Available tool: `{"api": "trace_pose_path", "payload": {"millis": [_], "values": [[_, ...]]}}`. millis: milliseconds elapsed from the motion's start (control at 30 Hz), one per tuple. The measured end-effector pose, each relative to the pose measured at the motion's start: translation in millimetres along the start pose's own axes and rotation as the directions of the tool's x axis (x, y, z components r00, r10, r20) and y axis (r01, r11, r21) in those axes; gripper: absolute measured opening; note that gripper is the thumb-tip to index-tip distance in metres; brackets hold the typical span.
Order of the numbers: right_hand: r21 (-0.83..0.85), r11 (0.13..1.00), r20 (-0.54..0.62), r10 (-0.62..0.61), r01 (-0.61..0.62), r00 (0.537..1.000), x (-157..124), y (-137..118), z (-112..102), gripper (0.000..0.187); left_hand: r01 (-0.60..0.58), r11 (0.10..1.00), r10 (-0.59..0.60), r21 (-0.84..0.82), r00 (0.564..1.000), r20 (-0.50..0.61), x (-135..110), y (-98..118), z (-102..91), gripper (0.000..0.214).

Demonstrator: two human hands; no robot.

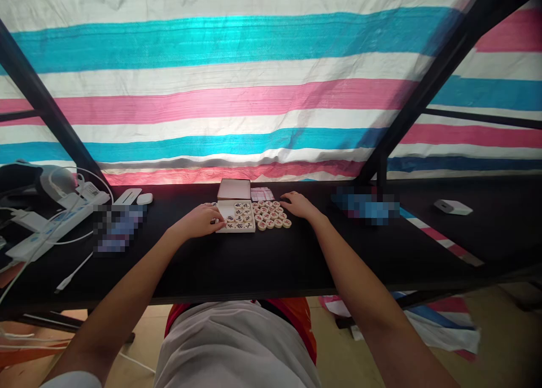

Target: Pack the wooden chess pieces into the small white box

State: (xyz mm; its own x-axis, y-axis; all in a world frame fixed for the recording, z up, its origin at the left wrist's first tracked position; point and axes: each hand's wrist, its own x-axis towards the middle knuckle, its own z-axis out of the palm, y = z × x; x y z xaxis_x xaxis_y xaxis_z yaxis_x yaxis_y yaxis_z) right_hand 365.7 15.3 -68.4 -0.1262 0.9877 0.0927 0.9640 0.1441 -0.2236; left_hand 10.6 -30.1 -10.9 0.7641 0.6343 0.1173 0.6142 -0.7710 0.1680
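Note:
A shallow white box [235, 230] stands on the black table, with round xiangqi pieces [239, 219] with dark characters lying in its right and front parts. My left hand [203, 221] reaches over the box's left side, fingers bent and drawn together at its front left corner; what they hold, if anything, is hidden. Against the box's right side, several xiangqi pieces [271, 214] with red characters lie in close rows on the table. My right hand [300, 204] is beside their right edge, palm down, fingers stretched out and apart with nothing visible in them.
Behind the box lies its open lid [234, 188], beside a pink checked paper [262, 194]. A power strip [59, 224] with cables and a white mouse-like object [145, 199] are at left. A white charger [453, 207] lies far right. Striped sheeting [237, 111] hangs behind the table.

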Motion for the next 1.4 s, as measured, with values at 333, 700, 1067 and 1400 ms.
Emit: {"api": "trace_pose_path", "payload": {"millis": [333, 700, 1067, 1400], "values": [[0.005, 1.000, -0.001, 0.008, -0.008, 1.000, 3, 3, 3, 0.041, 0.076, 0.993, -0.073, 0.095, 0.997, -0.039, 2, 10, 6.0, 0.032], [0.013, 1.000, -0.003, 0.008, -0.008, 1.000, 0, -1, -1, 0.040, 0.006, 1.000, -0.006, 0.015, 1.000, 0.011, 2, -2, 10.9, 0.043], [0.014, 1.000, -0.008, 0.000, 0.000, 1.000, 1, 2, 2, 0.040, 0.043, 0.998, -0.046, 0.049, 0.998, 0.047, 0, 3, 9.8, 0.044], [0.006, 1.000, -0.007, 0.006, -0.006, 1.000, 0, 0, 2, 0.041, 0.041, 0.992, -0.046, 0.123, 0.998, 0.037, 0, -1, 13.4, 0.046]]}}
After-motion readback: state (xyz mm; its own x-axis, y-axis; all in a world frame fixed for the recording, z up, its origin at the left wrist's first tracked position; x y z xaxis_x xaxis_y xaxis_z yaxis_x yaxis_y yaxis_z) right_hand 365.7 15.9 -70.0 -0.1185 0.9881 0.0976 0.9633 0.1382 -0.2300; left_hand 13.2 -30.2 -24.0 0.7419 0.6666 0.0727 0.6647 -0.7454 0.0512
